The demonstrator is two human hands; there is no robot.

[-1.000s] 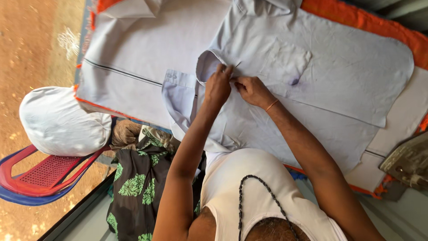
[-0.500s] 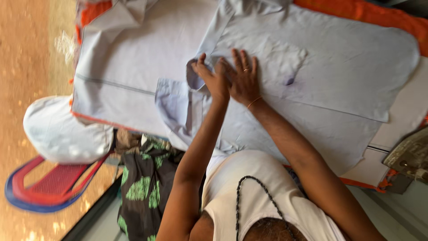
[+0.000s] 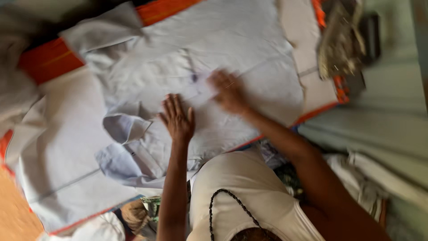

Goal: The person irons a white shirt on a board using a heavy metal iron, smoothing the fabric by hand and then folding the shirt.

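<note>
currently both hands flat, fingers spread, grip released: left hand (image 3: 177,118) pressing pale blue shirt (image 3: 249,49), collar (image 3: 127,127) just left; right hand (image 3: 229,91) blurred beside it.

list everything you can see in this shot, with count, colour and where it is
shirt: one, pale blue-grey, spread flat across the middle of the table, collar toward the left
table cover: one, pale cloth with an orange border, under the shirt
orange border: showing at upper left and along the right edge
dark blurred object: one, brownish-grey, upper right corner of the table; too blurred to identify
white cloth: one bundle, bottom left edge
patterned fabric: green and dark, bottom centre, mostly hidden
left hand: flat on the shirt beside the collar
right hand: flat on the shirt, motion-blurred, near the pocket area
</note>
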